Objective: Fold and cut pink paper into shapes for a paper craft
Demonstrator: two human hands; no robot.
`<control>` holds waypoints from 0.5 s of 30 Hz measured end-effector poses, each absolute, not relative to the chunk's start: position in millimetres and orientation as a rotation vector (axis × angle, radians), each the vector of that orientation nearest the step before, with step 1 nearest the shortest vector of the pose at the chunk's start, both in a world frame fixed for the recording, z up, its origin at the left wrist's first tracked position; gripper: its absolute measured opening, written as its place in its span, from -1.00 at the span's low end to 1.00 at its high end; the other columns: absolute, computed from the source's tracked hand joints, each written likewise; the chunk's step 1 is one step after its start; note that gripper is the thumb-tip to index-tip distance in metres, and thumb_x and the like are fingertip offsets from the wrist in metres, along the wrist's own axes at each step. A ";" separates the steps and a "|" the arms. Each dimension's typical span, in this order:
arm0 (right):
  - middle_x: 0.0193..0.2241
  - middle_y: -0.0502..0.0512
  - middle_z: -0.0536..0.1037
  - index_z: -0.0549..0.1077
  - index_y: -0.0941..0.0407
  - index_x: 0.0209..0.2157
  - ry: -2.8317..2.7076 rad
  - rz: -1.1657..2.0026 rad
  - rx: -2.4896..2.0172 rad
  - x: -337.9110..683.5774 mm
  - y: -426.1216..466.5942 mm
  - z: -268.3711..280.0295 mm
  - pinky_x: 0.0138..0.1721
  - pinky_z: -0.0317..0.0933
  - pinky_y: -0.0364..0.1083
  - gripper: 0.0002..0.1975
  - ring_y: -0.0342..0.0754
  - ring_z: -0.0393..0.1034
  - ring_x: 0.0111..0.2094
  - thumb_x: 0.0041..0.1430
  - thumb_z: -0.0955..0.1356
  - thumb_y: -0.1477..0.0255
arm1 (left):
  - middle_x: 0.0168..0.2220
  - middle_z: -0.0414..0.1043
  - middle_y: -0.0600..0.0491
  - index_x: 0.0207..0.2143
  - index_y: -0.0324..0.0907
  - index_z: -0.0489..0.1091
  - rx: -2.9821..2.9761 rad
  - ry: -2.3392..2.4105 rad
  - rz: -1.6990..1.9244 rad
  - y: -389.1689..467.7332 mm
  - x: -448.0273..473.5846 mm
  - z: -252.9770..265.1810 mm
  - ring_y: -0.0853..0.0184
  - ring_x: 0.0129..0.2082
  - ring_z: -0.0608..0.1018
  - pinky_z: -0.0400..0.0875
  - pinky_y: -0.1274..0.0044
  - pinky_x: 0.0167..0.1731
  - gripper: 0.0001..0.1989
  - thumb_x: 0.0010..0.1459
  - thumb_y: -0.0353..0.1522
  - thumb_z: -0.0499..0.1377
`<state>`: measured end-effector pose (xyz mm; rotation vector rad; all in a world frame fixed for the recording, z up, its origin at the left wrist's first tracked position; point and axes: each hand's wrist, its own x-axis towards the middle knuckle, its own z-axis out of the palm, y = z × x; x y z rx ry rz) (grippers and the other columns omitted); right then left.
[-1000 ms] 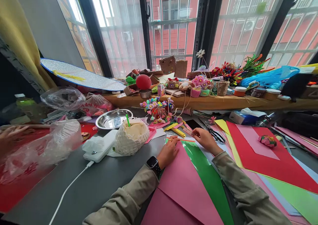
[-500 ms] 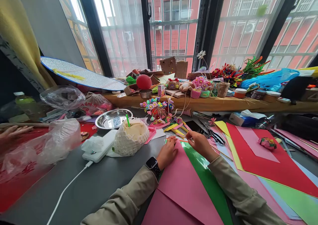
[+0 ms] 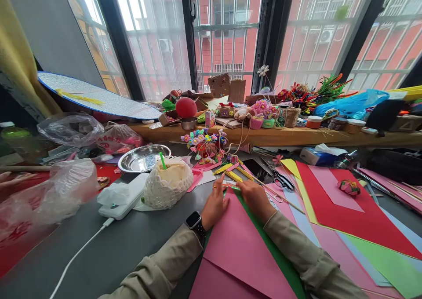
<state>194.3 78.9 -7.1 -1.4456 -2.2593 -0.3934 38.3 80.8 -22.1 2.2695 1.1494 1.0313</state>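
A folded pink paper sheet narrows to a tip away from me, lying over a shiny green sheet. My left hand, with a watch on its wrist, is at the left edge by the tip. Its thumb lies against the pink paper while the fingers reach past the edge. My right hand has its fingers bent and closed at the green sheet's far end, just right of the tip. Beyond both hands lie folded yellow paper strips. Scissors rest to the right of them.
On the left are a coconut in white foam netting, a steel plate and a white power bank with a cable. Coloured paper sheets spread at right. Another person's hand shows at far left.
My right hand has come down and left, from raised above the strips to the sheets' tip beside my left hand. The view has shifted slightly right.
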 end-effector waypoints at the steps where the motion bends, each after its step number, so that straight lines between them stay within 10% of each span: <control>1: -0.51 0.05 0.44 0.36 0.13 -0.39 -2.253 -0.379 -1.463 195.0 80.2 -7.8 -0.46 0.03 -0.19 -0.84 -0.11 0.29 -0.42 0.08 0.17 0.55 | 0.09 -0.19 -0.14 0.10 -0.12 -0.34 2.289 1.144 1.032 80.2 38.1 -22.0 0.26 -0.07 0.29 0.19 0.34 -0.08 -0.26 -0.09 -0.61 -0.05; 15: -0.48 0.12 0.46 0.35 0.18 -0.43 -2.396 -0.399 -1.609 186.3 79.8 -6.7 -0.51 0.07 -0.18 -0.84 -0.09 0.32 -0.43 0.08 0.17 0.55 | 0.06 -0.17 -0.14 0.08 -0.20 -0.25 2.326 1.177 1.031 77.4 39.3 -21.9 0.25 0.07 0.07 0.10 0.33 0.00 -0.33 -0.10 -0.61 -0.08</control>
